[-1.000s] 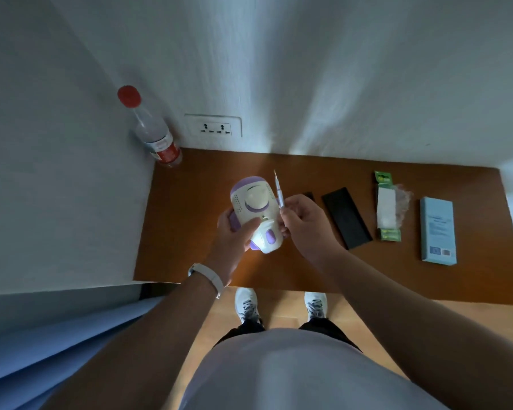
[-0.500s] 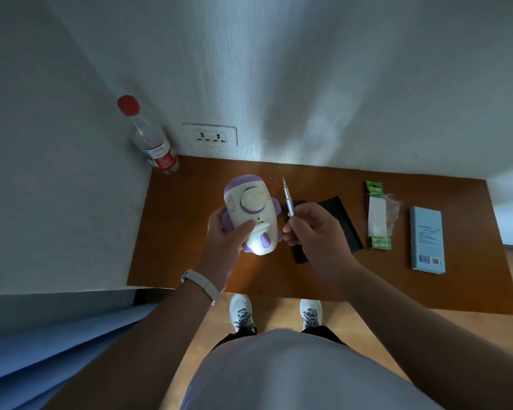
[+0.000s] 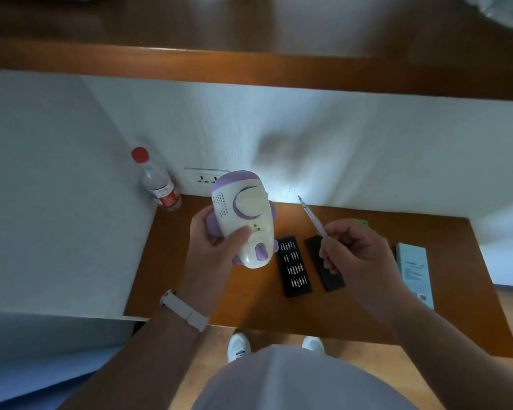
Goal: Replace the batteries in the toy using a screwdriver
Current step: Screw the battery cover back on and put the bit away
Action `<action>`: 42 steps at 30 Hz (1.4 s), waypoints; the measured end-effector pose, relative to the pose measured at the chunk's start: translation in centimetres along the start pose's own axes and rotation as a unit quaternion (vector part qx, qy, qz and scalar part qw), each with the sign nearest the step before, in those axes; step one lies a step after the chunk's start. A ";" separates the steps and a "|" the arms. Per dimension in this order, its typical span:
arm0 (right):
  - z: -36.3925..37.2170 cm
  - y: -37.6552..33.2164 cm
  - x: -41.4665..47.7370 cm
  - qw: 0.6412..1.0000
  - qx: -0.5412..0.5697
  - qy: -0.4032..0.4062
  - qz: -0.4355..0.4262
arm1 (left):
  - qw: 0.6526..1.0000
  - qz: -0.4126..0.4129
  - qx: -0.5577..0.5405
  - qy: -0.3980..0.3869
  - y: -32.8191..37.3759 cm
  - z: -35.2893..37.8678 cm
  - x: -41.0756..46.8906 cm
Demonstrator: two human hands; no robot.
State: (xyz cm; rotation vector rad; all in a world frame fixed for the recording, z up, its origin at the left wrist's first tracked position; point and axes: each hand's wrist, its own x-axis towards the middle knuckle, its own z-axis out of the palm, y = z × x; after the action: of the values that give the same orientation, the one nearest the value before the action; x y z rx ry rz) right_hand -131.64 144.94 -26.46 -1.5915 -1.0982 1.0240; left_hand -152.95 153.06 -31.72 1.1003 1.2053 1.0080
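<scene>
My left hand (image 3: 216,235) grips a white and purple rocket-shaped toy (image 3: 245,216), held above the brown table (image 3: 219,291) with its underside facing me. Two small screw holes show near my thumb. A thin silver screwdriver (image 3: 311,216) is pinched in my right hand (image 3: 356,253), its tip pointing up and left, well apart from the toy. Under the toy's lower right lies an open black bit case (image 3: 293,266) with rows of bits, and its black lid (image 3: 323,264) lies beside it, partly behind my right hand.
A clear bottle (image 3: 157,184) with a red cap stands in the back left corner by a wall socket (image 3: 205,179). A light blue box (image 3: 415,273) lies at the right. A green pack (image 3: 360,222) peeks out behind my right hand. A wooden shelf (image 3: 249,66) runs above.
My hands have drawn apart: the screwdriver moved right, away from the toy, and the toy rose. The view tilted upward, and the bit case now shows.
</scene>
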 end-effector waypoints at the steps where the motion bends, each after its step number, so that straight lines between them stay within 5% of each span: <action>1: -0.4 -0.3 -0.1 1.000 -0.004 0.002 -0.008 | 1.000 0.006 0.002 0.009 0.6 0.3 -0.2; 15: -3.7 -2.8 -1.3 0.981 -0.123 0.015 -0.153 | 0.989 0.065 0.077 0.108 4.4 2.7 -3.3; 25: -3.8 -3.3 -1.7 0.929 -0.194 0.046 -0.310 | 0.988 0.088 0.069 0.111 5.7 3.8 -5.0; 42: -2.8 -4.0 -1.2 0.906 -0.243 0.031 -0.346 | 0.976 0.131 0.127 0.121 6.1 3.8 -5.2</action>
State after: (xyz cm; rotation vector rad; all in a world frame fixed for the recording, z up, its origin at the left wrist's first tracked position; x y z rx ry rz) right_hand -130.05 143.94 -21.81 -1.3934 -1.7938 0.2244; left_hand -149.77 148.79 -24.63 1.3936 1.4407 1.2415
